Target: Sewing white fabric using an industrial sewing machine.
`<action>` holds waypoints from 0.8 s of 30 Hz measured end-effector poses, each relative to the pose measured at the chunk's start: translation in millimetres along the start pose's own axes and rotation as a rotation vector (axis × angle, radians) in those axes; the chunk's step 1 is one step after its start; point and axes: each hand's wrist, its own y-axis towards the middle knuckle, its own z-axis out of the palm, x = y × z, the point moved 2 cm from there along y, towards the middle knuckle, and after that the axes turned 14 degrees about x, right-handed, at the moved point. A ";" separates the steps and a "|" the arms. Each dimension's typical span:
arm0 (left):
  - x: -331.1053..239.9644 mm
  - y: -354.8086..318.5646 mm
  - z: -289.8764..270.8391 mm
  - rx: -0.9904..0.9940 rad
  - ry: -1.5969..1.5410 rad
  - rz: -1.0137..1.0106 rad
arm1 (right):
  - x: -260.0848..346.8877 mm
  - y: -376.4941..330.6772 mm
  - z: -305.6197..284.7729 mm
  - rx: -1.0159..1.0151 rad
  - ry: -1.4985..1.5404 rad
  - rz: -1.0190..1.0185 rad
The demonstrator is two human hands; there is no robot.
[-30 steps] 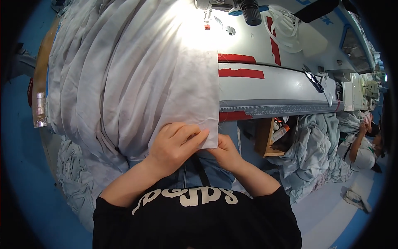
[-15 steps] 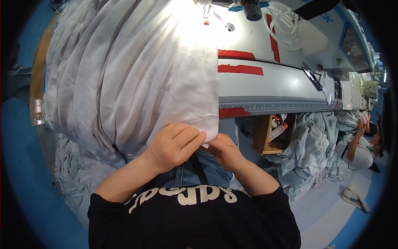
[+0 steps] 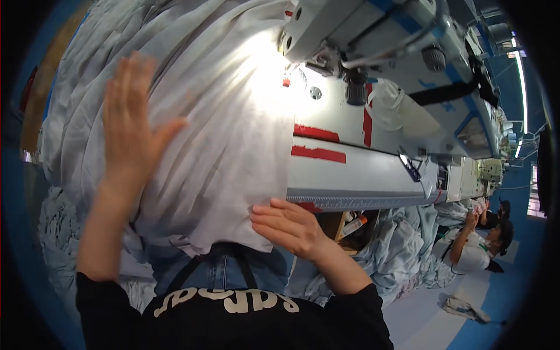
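A large white cloth (image 3: 204,169) lies in folds over the left side of the sewing machine table and hangs over the front edge to my lap. My left hand (image 3: 129,119), somewhat blurred, is over the folds with fingers stretched and thumb apart, holding nothing. My right hand (image 3: 287,227) rests flat at the cloth's right edge by the table front, fingers extended. The lamp-lit needle area of the sewing machine (image 3: 318,64) is beyond the cloth, whose right edge runs toward it.
A grey ruler strip (image 3: 361,202) edges the table front. Thread snips (image 3: 410,167) lie on the table at right, near red tape (image 3: 318,153). Below is an open wooden drawer (image 3: 335,224) beside heaped pale cloth (image 3: 396,245). Another person (image 3: 475,242) sits at far right.
Both hands have let go of the cloth's near corner. My left hand has swung up and left over the folds; my right now lies flat at the edge. The view has shifted, showing more machine.
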 end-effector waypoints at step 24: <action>107.6 199.5 142.9 0.099 -0.188 -0.110 | -89.1 79.7 -76.9 0.158 0.112 0.109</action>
